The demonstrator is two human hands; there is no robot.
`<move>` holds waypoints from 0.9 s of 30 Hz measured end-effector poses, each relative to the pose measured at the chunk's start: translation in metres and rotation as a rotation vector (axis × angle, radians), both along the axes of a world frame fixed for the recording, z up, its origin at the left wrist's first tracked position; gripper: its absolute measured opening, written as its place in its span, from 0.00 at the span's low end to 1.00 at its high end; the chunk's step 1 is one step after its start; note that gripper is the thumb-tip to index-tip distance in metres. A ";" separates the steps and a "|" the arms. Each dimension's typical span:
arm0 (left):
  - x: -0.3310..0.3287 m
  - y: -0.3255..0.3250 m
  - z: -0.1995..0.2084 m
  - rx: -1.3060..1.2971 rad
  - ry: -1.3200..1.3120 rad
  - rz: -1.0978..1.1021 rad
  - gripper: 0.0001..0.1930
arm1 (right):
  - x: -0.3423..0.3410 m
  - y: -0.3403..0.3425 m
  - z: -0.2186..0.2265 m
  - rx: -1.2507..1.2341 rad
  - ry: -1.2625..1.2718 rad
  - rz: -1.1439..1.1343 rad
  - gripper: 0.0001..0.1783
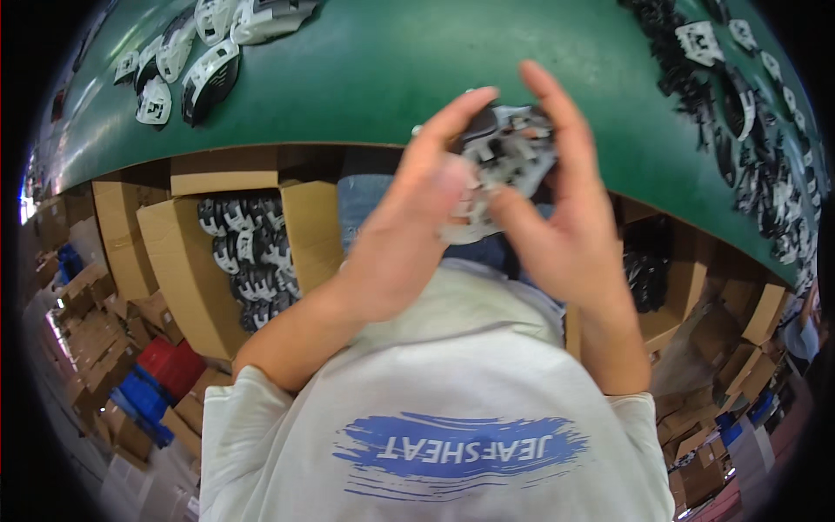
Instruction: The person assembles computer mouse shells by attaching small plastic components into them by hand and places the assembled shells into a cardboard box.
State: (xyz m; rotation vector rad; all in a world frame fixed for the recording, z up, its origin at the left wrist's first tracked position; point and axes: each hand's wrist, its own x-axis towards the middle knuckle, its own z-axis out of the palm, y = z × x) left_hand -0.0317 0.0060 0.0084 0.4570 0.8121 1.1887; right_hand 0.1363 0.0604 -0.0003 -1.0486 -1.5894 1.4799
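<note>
A white-and-black plastic part (pixel 513 155) with an open, ribbed inner side is held up between my two hands, just in front of the table's near edge. My left hand (pixel 413 217) is closed on its left side, the index finger reaching along the upper left edge over a dark piece. With the thumb pressed on the inner face, my right hand (pixel 570 230) grips it from the right; one finger stands up past the far edge. Motion slightly blurs my fingers, and small details of the part cannot be made out.
The green table (pixel 383 78) bears white-and-black shells (pixel 211 74) at the far left. Small black and white parts (pixel 696 104) are heaped along the right. Below the edge stand an open carton (pixel 187 270) of stacked parts and another carton (pixel 687 296) with black pieces.
</note>
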 end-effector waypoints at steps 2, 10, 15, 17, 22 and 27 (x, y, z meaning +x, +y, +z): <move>-0.015 -0.007 0.009 -0.049 -0.074 0.035 0.32 | -0.012 0.004 0.000 0.202 -0.106 0.118 0.50; -0.151 -0.096 0.007 -0.079 0.211 0.364 0.33 | -0.012 0.045 0.040 -0.029 -0.204 0.287 0.36; -0.280 -0.205 -0.055 -0.438 0.936 0.737 0.33 | 0.118 0.139 -0.027 0.521 -0.833 -0.376 0.24; -0.304 -0.258 -0.088 -0.530 0.979 0.766 0.35 | 0.119 0.142 -0.027 0.468 -1.133 -0.324 0.28; -0.317 -0.303 -0.155 -0.683 1.402 0.605 0.40 | 0.121 0.141 -0.039 0.585 -1.112 -0.256 0.27; -0.281 -0.259 -0.177 -0.533 1.658 0.208 0.42 | 0.126 0.147 -0.032 0.655 -1.144 -0.403 0.23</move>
